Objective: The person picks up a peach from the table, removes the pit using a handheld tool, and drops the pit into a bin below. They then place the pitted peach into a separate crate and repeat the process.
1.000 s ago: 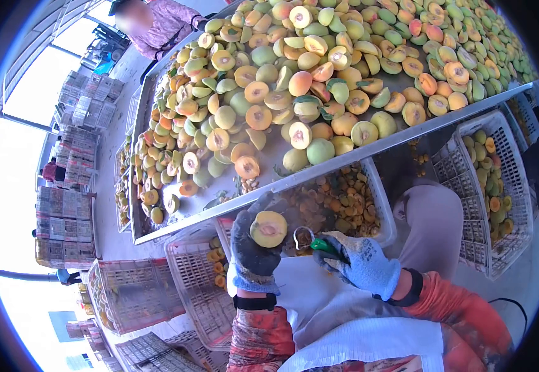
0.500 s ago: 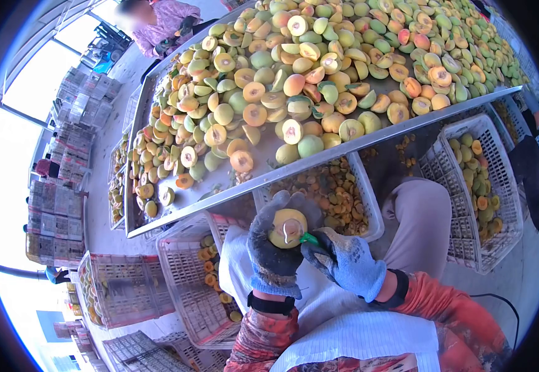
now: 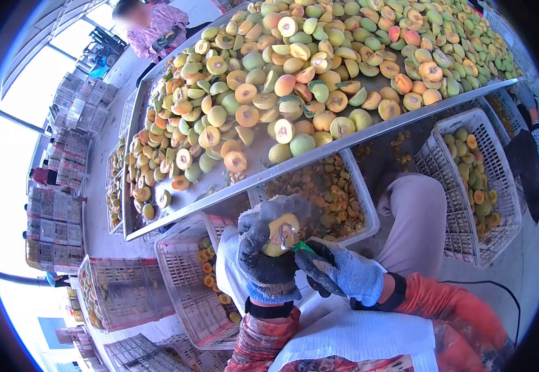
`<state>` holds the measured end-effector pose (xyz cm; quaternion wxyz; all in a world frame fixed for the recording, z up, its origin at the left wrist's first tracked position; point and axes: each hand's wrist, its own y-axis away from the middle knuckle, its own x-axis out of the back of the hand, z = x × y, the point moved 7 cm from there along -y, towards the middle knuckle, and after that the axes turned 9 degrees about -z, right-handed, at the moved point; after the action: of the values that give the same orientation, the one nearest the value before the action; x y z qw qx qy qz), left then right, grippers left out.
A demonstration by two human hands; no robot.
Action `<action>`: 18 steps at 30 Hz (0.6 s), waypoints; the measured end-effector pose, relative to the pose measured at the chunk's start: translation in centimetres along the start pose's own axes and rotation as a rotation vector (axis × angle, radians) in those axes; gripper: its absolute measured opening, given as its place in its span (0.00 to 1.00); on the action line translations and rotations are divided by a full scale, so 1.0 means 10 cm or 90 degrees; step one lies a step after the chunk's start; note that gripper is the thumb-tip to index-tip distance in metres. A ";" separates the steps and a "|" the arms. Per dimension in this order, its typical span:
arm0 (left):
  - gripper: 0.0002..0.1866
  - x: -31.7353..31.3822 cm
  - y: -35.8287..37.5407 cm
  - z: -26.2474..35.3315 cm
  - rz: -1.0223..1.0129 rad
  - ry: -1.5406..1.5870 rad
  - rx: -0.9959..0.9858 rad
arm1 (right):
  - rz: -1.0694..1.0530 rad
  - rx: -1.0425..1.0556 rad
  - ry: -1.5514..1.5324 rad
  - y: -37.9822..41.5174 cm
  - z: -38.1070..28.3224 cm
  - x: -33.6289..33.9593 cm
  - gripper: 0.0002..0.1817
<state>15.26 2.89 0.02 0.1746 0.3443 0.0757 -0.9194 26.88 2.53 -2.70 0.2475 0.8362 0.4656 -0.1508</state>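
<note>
My left hand [image 3: 262, 263], in a grey-blue work glove, is wrapped round a yellow peach half [image 3: 274, 247] with its cut face turned up toward me. A green-handled pitting tool [image 3: 304, 247] with a curved metal loop is gripped in my right hand [image 3: 347, 271], also gloved. The loop is at the middle of the cut face, by the pit. Both hands are close together above my lap, just in front of the metal table [image 3: 325, 151], which carries a heap of halved peaches [image 3: 247, 116].
Below the table edge stands a crate [image 3: 371, 224] of fruit pieces. Crates with peach halves stand at my right [image 3: 489, 245] and left [image 3: 185, 304]. A person [image 3: 158, 28] works at the table's far left corner. Stacked crates [image 3: 55, 211] line the left side; a black cable [image 3: 511, 297] lies at right.
My left hand has tilted the peach half and shifted slightly left. The tool's metal loop now stands up more visibly at the cut face. The whole view has shifted a little.
</note>
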 end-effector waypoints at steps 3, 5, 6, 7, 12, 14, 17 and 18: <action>0.22 -0.17 -0.09 0.06 -0.123 -0.068 -0.024 | 0.054 0.121 0.290 -0.03 -0.08 0.22 0.15; 0.23 -0.10 -0.15 -0.04 -0.123 -0.300 0.126 | 0.129 0.234 0.629 0.02 -0.26 0.33 0.18; 0.23 -0.02 -0.15 -0.03 -0.122 -0.301 0.126 | 0.128 0.234 0.627 0.03 -0.29 0.32 0.18; 0.22 0.00 -0.15 -0.06 -0.160 -0.283 0.155 | 0.135 0.228 0.665 0.07 -0.34 0.30 0.18; 0.17 0.09 -0.09 -0.25 -0.048 0.010 0.196 | 0.187 0.254 0.694 0.11 -0.31 0.30 0.18; 0.17 0.06 -0.04 -0.31 -0.035 0.024 0.165 | 0.172 0.255 0.579 0.07 -0.16 0.29 0.18; 0.17 -0.04 -0.03 -0.32 -0.043 0.011 0.104 | 0.113 0.174 0.296 0.04 -0.02 0.24 0.18; 0.18 -0.09 -0.03 -0.32 -0.068 -0.016 0.082 | 0.079 0.088 0.126 0.04 0.07 0.22 0.19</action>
<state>17.73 4.24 -1.72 0.1034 0.3389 0.0326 -0.9346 28.33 3.53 -4.26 0.1510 0.8892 0.4238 -0.0837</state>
